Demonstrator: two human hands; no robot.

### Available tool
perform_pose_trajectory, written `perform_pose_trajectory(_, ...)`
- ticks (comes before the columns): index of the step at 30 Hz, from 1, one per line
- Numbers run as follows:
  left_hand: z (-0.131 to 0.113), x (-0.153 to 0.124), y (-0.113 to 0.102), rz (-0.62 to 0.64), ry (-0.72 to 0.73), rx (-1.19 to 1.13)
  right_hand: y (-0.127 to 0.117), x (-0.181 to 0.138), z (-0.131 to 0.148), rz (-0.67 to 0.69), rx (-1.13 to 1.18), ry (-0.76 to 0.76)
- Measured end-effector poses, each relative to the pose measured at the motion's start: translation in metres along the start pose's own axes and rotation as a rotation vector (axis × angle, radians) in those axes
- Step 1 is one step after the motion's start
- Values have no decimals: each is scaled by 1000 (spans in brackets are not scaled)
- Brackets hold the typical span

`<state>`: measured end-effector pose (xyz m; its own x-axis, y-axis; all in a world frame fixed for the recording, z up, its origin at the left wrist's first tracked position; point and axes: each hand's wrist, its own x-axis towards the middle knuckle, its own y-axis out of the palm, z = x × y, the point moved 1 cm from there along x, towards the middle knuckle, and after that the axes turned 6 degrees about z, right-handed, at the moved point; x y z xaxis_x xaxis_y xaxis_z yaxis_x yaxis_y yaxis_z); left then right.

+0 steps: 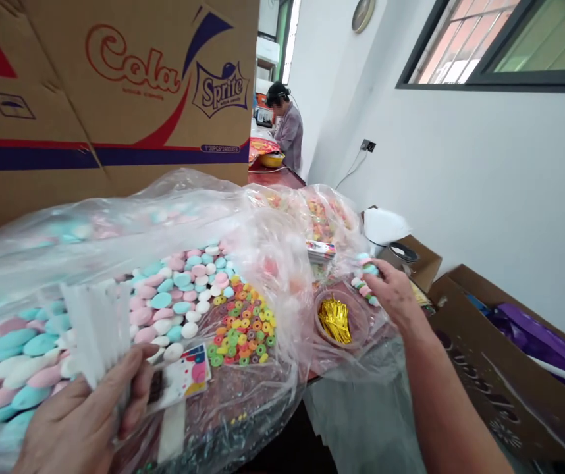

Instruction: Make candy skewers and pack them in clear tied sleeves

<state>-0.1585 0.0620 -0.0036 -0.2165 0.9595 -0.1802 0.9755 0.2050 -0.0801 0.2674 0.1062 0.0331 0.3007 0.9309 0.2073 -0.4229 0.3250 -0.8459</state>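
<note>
My left hand (89, 408) is closed around a bundle of thin white sticks (97, 329) that fan upward. Beside its fingers lies a printed card (188, 375) with coloured spots. My right hand (394, 289) reaches to the right end of the table, its fingers closed on a pastel candy skewer (369, 264). A second candy skewer (364, 289) rests just below it. Pink, blue and white flat round candies (161, 299) spread over clear plastic near my left hand, with small ring candies (247, 326) beside them. A round tub (318, 316) holds gold twist ties (335, 320).
A large cardboard box (129, 118) stands at the back left. Clear plastic sheeting (282, 263) covers much of the table, with a stack of printed cards (321, 249) on it. Open cartons (500, 375) stand at the right. A person (290, 131) works at the far end.
</note>
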Motion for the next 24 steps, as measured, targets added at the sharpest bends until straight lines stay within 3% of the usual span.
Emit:
perform_pose_trajectory(3,-9,-4,1,43,-75,-193,8,-4,-42,90,-108,6)
perform_pose_trajectory(6,-10,-7,1,20,-113,-196,23,-6,-66,138,-158,-9)
perform_pose_trajectory(11,3,-7,-10,21,-40,-154,27,0,-65,101,-264,-67)
perform_pose_trajectory(14,7,-9,-15,21,2,-139,14,-6,-23,-84,-365,-141)
perform_pose_trajectory(16,6,-10,-14,29,18,-140,9,-17,23,-273,-257,-215)
perform_pose_trajectory(18,3,-13,-11,33,24,-164,16,-31,74,-305,-62,-441)
perform_pose_trajectory(19,2,-14,-9,30,18,-183,24,-37,99,-251,43,-585)
perform_pose_trajectory(20,0,-16,-7,25,11,-196,35,-42,121,-92,115,-657)
perform_pose_trajectory(23,-4,-20,-5,18,-22,-187,73,-51,171,404,215,-785)
perform_pose_trajectory(24,-4,-22,-5,17,-28,-179,85,-52,183,498,191,-797)
